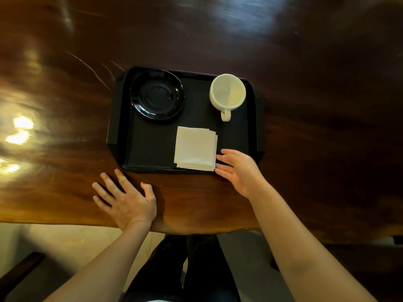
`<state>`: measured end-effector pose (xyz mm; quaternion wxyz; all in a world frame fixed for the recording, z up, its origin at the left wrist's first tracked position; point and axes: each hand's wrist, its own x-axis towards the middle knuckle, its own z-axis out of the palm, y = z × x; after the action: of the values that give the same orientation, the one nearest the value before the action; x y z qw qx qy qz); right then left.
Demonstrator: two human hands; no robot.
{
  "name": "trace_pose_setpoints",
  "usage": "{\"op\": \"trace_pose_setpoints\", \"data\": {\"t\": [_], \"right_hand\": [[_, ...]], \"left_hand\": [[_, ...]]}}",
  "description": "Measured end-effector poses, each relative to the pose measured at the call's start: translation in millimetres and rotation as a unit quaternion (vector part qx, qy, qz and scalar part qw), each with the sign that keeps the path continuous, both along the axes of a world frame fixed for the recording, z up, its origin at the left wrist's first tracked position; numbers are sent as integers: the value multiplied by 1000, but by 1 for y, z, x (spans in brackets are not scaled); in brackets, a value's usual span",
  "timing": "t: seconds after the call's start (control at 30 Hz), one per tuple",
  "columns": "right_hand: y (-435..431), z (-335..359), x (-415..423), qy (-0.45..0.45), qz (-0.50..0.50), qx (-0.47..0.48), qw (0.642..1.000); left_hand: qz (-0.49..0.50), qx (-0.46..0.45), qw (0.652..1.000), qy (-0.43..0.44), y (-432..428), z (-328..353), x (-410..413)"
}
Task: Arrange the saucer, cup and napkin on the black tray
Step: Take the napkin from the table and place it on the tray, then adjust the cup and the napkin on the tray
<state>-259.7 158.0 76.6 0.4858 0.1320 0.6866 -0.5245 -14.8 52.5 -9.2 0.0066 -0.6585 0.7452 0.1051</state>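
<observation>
While every task piece sits inside it, black tray (122,118): it lies flat on the bench, near the person's edge, and serves as the landmark for all that follows.
Saucer (157,94): black and glossy, in the tray's far-left corner; its far rim is hard to separate from the tray wall, dark on dark.
Cup (227,92): cream, upright, mouth open to the camera, in the tray's far-right corner; its handle points toward the person. Nothing can be made out inside it.
Napkin (195,148): a white folded square lying flat in the near half of the tray, right of centre; layered edges show along its right side, and its near edge reaches the tray's near rim.
Right hand (237,171): over the tray's near-right corner, just beside the napkin's right edge; its fingers (229,154) are spread loosely and grip nothing. Whether they touch the napkin cannot be told. The hand hides that corner of the tray.
Left hand (127,200): palm down on the bench, just short of the tray's near-left corner, fingers splayed and empty.
Bench (305,105): dark polished wood with bright glare patches left of the tray; its grain is blurred there.
Below the bench edge: dark-clothed legs (196,269) and pale floor (65,243), both cut off by the frame.
</observation>
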Motion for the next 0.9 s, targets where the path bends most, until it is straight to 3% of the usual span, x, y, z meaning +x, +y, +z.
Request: {"op": "trace_pose_setpoints", "data": {"t": [0.23, 0.43, 0.67, 0.9], "right_hand": [[-9, 18, -36, 99, 27, 42, 994], [-41, 10, -57, 183, -11, 65, 981], [-66, -6, -57, 122, -60, 25, 990], [-80, -5, -57, 105, -10, 17, 994]], "left_hand": [[2, 0, 1000, 4, 0, -1, 0], [0, -7, 1000, 5, 0, -3, 1], [-3, -16, 1000, 11, 0, -7, 2], [-2, -13, 1000, 20, 1, -5, 1]]}}
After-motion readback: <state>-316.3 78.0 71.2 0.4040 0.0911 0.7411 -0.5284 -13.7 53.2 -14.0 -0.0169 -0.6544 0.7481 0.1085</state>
